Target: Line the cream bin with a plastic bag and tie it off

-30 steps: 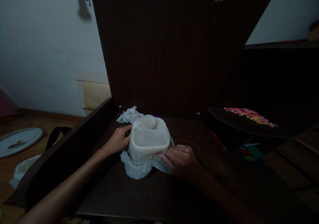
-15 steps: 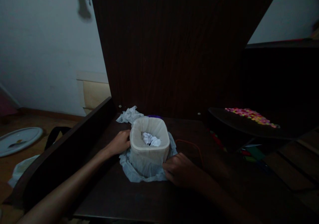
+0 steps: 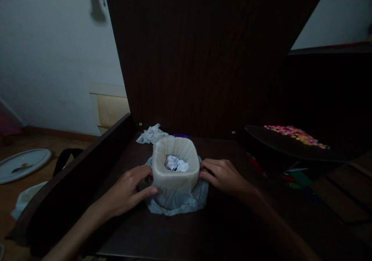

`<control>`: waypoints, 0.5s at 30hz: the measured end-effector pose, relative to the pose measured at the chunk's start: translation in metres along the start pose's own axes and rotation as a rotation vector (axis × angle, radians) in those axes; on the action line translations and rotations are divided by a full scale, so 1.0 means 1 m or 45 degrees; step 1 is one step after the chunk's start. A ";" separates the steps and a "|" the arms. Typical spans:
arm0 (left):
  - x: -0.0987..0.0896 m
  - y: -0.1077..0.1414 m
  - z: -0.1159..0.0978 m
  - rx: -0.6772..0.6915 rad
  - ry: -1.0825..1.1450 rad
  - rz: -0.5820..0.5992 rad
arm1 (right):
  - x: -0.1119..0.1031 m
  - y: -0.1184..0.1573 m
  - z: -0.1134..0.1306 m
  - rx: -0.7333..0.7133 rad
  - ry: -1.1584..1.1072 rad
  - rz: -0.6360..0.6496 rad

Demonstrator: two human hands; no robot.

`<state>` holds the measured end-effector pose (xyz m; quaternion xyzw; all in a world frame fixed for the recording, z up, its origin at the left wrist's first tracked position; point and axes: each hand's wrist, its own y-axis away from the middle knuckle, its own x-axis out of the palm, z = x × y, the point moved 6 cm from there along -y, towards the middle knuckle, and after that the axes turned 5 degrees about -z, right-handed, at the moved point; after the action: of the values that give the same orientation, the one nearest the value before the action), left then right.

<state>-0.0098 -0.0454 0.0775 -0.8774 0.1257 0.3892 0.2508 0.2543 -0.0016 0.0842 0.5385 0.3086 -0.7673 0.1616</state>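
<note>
A small cream bin [image 3: 175,177] lined with a thin white plastic bag [image 3: 186,200] stands on a dark wooden desk [image 3: 180,234]. Crumpled white paper [image 3: 176,163] lies inside it. My left hand [image 3: 130,189] touches the bin's left side, thumb against the bag near the base. My right hand [image 3: 222,176] rests with spread fingers against the bag on the bin's right side. The bag's edge is folded over the rim and hangs down around the bin.
A crumpled white tissue [image 3: 151,134] lies behind the bin. A dark tray with colourful beads [image 3: 295,134] sits at the right. The desk's dark back panel [image 3: 203,59] rises behind. On the floor at left lie a white plate [image 3: 23,164] and a plastic bag [image 3: 24,201].
The bag's top, bunched over the bin a second ago, is now pulled down around the rim, showing the paper inside. Both hands have shifted along the bin's sides, the right one rising from the base.
</note>
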 end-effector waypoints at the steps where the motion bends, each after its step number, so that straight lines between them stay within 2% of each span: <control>1: 0.004 0.003 -0.002 0.026 -0.035 -0.003 | -0.007 -0.003 0.002 -0.016 -0.014 -0.053; 5: 0.019 0.013 -0.008 0.107 -0.114 -0.037 | -0.047 -0.015 0.017 -0.043 -0.203 -0.374; 7: 0.025 0.016 -0.013 0.162 -0.135 -0.040 | -0.063 -0.024 0.031 -0.101 -0.268 -0.429; 8: 0.027 0.018 -0.016 0.193 -0.147 -0.040 | -0.067 -0.030 0.039 -0.147 -0.267 -0.404; 11: 0.031 0.022 -0.026 0.287 -0.186 -0.065 | -0.061 -0.052 0.064 -0.305 -0.169 -0.150; 15: 0.037 0.025 -0.036 0.387 -0.242 -0.054 | -0.028 -0.079 0.084 -0.483 -0.083 0.318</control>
<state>0.0267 -0.0867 0.0614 -0.7910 0.1403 0.4415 0.3996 0.1575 0.0012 0.1534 0.5074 0.3728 -0.6866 0.3635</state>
